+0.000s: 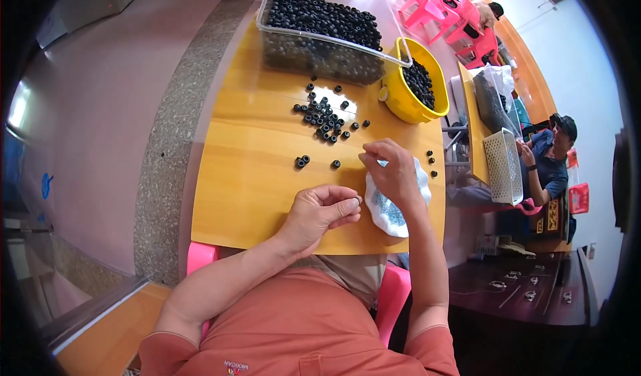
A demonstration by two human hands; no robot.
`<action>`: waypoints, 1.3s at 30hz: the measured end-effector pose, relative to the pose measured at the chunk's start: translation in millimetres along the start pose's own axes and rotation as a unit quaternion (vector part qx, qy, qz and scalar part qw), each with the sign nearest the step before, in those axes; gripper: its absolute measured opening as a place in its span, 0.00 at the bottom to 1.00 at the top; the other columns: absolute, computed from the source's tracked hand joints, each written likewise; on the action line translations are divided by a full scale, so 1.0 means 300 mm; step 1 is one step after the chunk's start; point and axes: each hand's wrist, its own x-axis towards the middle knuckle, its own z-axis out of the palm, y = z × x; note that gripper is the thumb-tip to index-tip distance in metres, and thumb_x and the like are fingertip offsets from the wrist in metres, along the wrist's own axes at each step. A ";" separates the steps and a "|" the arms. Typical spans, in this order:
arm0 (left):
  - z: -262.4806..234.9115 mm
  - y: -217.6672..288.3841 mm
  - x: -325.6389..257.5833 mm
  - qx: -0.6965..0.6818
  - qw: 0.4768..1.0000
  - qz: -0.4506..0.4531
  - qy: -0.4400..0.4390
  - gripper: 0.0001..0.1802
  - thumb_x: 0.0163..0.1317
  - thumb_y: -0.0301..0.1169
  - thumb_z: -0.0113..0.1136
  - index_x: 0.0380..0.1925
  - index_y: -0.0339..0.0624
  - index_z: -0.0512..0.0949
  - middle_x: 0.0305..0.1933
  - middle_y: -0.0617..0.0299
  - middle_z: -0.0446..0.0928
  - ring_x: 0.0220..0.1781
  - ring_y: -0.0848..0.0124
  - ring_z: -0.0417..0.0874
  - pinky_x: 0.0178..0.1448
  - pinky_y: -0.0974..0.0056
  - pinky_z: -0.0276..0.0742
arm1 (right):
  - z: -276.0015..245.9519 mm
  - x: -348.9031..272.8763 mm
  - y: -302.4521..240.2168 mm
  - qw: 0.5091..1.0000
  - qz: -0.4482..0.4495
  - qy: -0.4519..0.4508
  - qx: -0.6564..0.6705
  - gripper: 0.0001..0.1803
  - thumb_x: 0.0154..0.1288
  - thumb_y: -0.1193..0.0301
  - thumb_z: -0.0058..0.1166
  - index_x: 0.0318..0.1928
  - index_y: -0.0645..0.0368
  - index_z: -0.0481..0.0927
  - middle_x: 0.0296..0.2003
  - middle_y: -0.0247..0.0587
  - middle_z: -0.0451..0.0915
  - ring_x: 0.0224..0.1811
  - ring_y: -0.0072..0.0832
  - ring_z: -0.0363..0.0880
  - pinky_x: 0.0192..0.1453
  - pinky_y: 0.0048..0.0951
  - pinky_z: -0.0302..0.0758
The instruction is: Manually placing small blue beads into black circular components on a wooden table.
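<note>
My left hand (320, 214) is closed near the table's front edge, thumb and forefinger pinching a small dark round part (360, 200) that is mostly hidden. Over the white wavy-edged dish (395, 228) is my right hand (395, 172), its thumb and fingertips drawn together. Whatever they may hold is too small to make out. Small bluish pieces (388, 209) lie in the dish, partly covered by that hand. Beyond my hands, a loose cluster of small black ring-shaped parts (324, 119) is spread on the wooden table (247, 155). A few more black parts (302, 161) sit closer.
A clear plastic bin (320, 59) of black parts stands at the table's far end, beside a yellow tub (400, 99) holding more. Several black parts (431, 161) lie by the right edge. Rightward, a co-worker (551, 155) sits near a white perforated basket (502, 169).
</note>
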 end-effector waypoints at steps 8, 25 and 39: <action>-0.002 0.008 0.013 0.016 1.000 -0.005 -0.004 0.08 0.63 0.22 0.62 0.42 0.36 0.79 0.41 0.59 0.82 0.42 0.72 0.84 0.52 0.65 0.84 | -0.021 0.136 0.114 0.999 0.016 -0.007 -0.033 0.10 0.57 0.72 0.62 0.39 0.63 0.84 0.33 0.47 0.81 0.33 0.41 0.82 0.40 0.34 0.78; -0.007 0.002 0.006 0.034 0.999 -0.022 -0.010 0.09 0.64 0.24 0.63 0.43 0.32 0.79 0.40 0.59 0.82 0.40 0.73 0.84 0.50 0.68 0.83 | -0.012 0.159 0.205 0.996 0.038 -0.051 -0.065 0.14 0.59 0.70 0.59 0.44 0.64 0.82 0.43 0.47 0.80 0.44 0.46 0.80 0.49 0.40 0.75; -0.013 0.008 0.016 0.027 0.999 -0.035 -0.002 0.07 0.61 0.21 0.64 0.40 0.34 0.80 0.40 0.58 0.82 0.39 0.71 0.84 0.48 0.67 0.85 | 0.030 0.189 0.183 0.993 0.012 -0.087 -0.085 0.16 0.57 0.72 0.63 0.46 0.64 0.82 0.37 0.45 0.80 0.36 0.38 0.82 0.43 0.34 0.76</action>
